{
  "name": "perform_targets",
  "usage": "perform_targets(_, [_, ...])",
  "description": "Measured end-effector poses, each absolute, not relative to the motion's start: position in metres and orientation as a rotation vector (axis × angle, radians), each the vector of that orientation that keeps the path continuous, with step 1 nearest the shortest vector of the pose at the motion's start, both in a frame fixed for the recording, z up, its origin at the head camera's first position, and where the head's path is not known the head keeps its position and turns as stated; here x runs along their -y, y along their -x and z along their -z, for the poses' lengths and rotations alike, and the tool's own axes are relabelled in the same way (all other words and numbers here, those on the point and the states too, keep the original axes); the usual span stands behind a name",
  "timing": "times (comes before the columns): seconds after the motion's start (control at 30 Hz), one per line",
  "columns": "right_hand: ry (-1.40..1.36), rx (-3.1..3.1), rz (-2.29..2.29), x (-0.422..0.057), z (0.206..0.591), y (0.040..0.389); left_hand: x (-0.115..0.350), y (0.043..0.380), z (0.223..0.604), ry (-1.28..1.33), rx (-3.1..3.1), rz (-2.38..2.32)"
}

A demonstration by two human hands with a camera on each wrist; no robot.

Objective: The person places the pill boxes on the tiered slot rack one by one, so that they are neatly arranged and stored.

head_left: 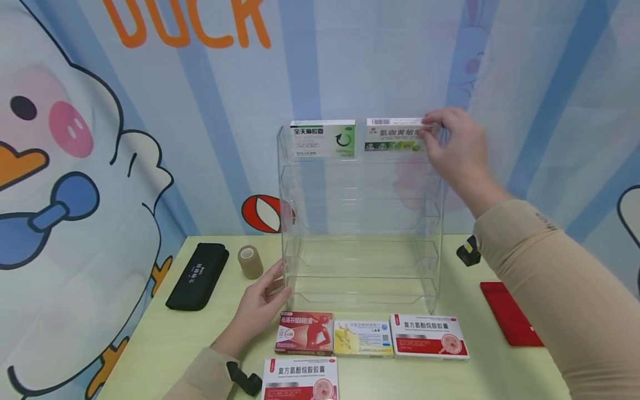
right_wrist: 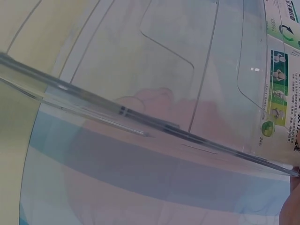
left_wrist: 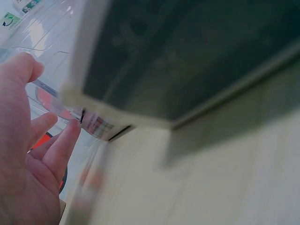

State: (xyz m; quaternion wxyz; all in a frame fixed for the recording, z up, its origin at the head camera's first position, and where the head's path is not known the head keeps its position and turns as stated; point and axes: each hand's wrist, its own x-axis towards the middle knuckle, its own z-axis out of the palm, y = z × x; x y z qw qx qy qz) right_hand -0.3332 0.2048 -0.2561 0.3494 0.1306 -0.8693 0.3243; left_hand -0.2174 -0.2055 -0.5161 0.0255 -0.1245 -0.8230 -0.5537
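Note:
A clear acrylic display rack (head_left: pixel 360 286) with several tiers stands upright on the table. On its top tier, my right hand (head_left: pixel 460 141) pinches the right end of a white medicine box (head_left: pixel 392 133) with a green picture strip. That box also shows at the right edge of the right wrist view, behind the clear front. Left of it on the same tier stands a green-and-white medicine box (head_left: pixel 322 139). My left hand (head_left: pixel 260 305) holds the rack's lower left side panel, thumb in front and the other fingers behind; in the left wrist view the panel edge runs between them.
Before the rack lie a red box (head_left: pixel 304 333), a yellow-and-white box (head_left: pixel 363 338) and a red-and-white box (head_left: pixel 429 337), with another red-and-white box (head_left: pixel 300 380) nearer. A black case (head_left: pixel 197 276) and tan tape roll (head_left: pixel 250 262) lie left; a red pouch (head_left: pixel 510 314) right.

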Motion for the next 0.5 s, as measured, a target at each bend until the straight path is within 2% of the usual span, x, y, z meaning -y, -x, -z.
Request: perform_targets(0.5, [-0.333, 2.14, -0.912, -0.2026, 0.264, 0.3251, 0.2043, 0.2163, 0.5162, 0.361, 2.557, 1.712])
